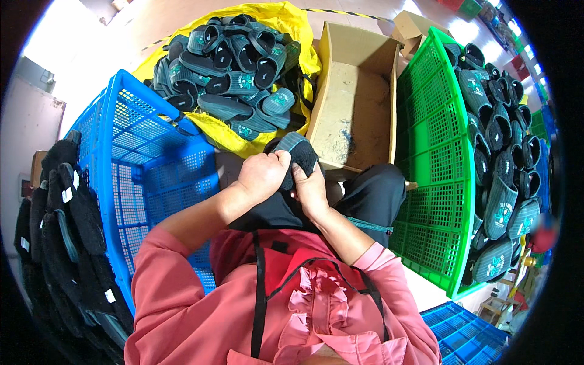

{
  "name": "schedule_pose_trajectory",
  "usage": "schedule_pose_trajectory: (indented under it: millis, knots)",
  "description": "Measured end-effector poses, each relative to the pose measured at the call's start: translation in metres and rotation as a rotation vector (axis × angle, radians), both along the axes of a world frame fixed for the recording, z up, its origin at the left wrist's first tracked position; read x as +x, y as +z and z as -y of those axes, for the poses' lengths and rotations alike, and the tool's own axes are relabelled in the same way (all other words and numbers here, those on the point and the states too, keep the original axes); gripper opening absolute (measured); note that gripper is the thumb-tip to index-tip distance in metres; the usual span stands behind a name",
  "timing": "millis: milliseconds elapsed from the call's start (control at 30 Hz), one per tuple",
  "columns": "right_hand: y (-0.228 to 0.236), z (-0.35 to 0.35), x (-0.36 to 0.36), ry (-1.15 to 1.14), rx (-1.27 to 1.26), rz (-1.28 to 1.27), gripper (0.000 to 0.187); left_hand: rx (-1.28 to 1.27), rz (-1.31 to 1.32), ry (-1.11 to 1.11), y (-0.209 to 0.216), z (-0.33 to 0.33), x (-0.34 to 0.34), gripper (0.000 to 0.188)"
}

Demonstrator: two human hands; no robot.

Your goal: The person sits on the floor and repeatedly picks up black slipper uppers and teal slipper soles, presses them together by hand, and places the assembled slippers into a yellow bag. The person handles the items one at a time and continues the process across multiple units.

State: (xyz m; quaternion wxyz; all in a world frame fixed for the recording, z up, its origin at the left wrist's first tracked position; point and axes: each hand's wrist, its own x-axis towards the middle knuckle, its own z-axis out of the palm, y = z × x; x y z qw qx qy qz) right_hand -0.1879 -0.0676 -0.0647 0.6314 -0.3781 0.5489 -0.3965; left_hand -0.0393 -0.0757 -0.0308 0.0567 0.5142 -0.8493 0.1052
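Observation:
Between my hands, above my lap, is a dark slipper (pixel 297 159) with a grey-green upper and black fleecy lining. My left hand (pixel 263 175) is closed in a fist against its left edge, gripping the upper. On the other side my right hand (pixel 311 188) pinches the slipper, thumb pressed on the black fleece. The fingers under the slipper are hidden. Just beyond my hands, a yellow sack (pixel 255 149) holds a heap of similar slippers (pixel 234 79) with green printed motifs.
A blue crate (pixel 125 121) stands at my left, with black fleecy slippers (pixel 61 225) piled past it. To the right, a green crate (pixel 432 146) leans beside many slippers (pixel 502 194). An open cardboard box (pixel 359 109) with debris inside sits ahead. Another blue crate (pixel 465 334) lies at lower right.

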Motion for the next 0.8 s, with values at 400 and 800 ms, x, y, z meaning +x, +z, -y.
schedule_pose_trajectory:
  millis: [400, 800]
  knots:
    - [0.026, 0.008, -0.018, 0.17, 0.111, 0.186, 0.034, 0.085, -0.143, -0.047, 0.012, 0.013, 0.01, 0.013]
    - [-0.019, 0.035, -0.043, 0.12, -0.292, 0.075, 0.028, 0.094, -0.051, -0.273, 0.061, 0.031, 0.034, 0.01]
